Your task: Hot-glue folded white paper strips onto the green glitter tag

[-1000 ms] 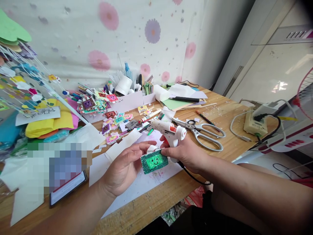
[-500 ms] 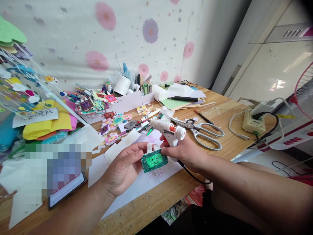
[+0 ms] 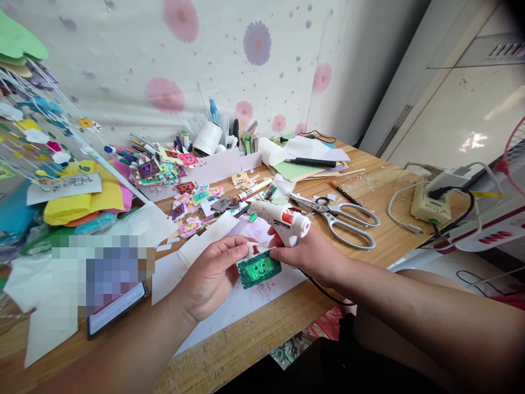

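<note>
A small green glittery square (image 3: 259,268) with a face on it is held just above the white paper sheet (image 3: 241,301) at the table's near edge. My left hand (image 3: 211,276) pinches its left side, thumb on top near a white paper strip. My right hand (image 3: 308,254) grips a white hot glue gun (image 3: 283,219) with an orange trigger, its nozzle pointing left and away, while its fingertips also press the square's right edge. A black cord (image 3: 324,293) runs from the gun down over the table edge.
Large scissors (image 3: 340,216) lie just right of the glue gun. Several small coloured squares (image 3: 192,205) are scattered behind the hands, with pens and a white cup (image 3: 207,139). A phone (image 3: 117,309) lies at left, a power strip (image 3: 429,205) at right.
The hands and the green square have stayed almost in place. My left thumb has closed further over the white strip on the square's top edge.
</note>
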`<state>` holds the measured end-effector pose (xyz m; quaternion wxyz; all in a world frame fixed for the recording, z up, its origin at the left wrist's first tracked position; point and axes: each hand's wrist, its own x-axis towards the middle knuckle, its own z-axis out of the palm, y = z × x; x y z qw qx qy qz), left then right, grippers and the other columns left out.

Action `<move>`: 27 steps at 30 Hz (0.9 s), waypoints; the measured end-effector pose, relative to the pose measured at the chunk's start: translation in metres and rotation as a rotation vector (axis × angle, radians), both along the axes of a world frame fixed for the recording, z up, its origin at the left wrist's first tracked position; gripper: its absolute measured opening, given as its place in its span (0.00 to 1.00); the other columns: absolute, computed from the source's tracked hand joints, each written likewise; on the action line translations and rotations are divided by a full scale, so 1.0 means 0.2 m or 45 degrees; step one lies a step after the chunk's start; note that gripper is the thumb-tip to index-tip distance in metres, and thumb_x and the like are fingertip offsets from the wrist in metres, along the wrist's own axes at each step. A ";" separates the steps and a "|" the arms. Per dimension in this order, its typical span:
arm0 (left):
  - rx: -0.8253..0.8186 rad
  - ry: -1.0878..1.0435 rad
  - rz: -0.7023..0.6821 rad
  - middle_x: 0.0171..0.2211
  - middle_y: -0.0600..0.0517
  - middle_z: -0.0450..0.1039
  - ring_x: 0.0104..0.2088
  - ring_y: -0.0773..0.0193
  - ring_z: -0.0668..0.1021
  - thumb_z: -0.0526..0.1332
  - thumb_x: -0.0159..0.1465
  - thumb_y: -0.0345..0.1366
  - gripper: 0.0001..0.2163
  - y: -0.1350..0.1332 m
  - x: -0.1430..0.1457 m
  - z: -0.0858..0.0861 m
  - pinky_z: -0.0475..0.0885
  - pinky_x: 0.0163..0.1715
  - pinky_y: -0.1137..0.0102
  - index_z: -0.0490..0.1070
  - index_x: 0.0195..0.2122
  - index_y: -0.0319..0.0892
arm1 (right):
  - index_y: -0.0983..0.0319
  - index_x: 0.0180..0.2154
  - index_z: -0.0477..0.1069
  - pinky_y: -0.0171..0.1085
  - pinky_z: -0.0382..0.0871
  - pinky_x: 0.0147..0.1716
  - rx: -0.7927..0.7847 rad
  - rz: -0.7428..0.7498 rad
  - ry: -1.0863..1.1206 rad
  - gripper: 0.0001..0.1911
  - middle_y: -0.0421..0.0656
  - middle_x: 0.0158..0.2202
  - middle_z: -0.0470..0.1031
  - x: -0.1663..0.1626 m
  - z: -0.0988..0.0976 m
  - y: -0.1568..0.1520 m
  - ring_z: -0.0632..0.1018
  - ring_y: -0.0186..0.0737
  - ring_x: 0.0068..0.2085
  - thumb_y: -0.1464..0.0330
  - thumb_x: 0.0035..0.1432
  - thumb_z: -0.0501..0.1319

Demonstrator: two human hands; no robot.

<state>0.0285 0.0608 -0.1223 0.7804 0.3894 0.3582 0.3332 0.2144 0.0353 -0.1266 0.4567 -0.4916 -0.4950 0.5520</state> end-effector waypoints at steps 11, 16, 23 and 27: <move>0.159 0.191 0.048 0.26 0.54 0.69 0.29 0.67 0.70 0.69 0.54 0.38 0.08 0.01 -0.01 -0.01 0.65 0.30 0.73 0.74 0.29 0.40 | 0.61 0.35 0.65 0.36 0.63 0.27 -0.002 -0.051 0.023 0.15 0.36 0.26 0.69 0.01 0.02 0.01 0.69 0.33 0.27 0.73 0.41 0.64; 0.330 0.310 0.075 0.24 0.54 0.67 0.27 0.67 0.67 0.68 0.54 0.37 0.07 0.01 -0.01 -0.01 0.62 0.29 0.72 0.73 0.26 0.39 | 0.61 0.34 0.65 0.35 0.62 0.27 0.015 -0.056 0.085 0.15 0.36 0.26 0.68 0.03 0.03 0.00 0.68 0.32 0.26 0.72 0.41 0.65; 0.256 0.222 0.127 0.22 0.55 0.66 0.25 0.68 0.67 0.69 0.54 0.37 0.09 0.01 0.00 0.00 0.64 0.27 0.72 0.72 0.25 0.39 | 0.61 0.35 0.67 0.34 0.61 0.27 -0.006 -0.127 0.099 0.15 0.36 0.26 0.71 0.05 0.01 0.01 0.69 0.33 0.26 0.72 0.42 0.66; 0.189 0.261 0.056 0.25 0.53 0.70 0.27 0.65 0.72 0.69 0.54 0.39 0.08 0.01 0.00 0.01 0.68 0.27 0.71 0.72 0.27 0.41 | 0.61 0.35 0.67 0.35 0.62 0.27 0.022 -0.190 0.128 0.15 0.36 0.26 0.70 0.05 0.00 0.00 0.70 0.33 0.27 0.71 0.43 0.66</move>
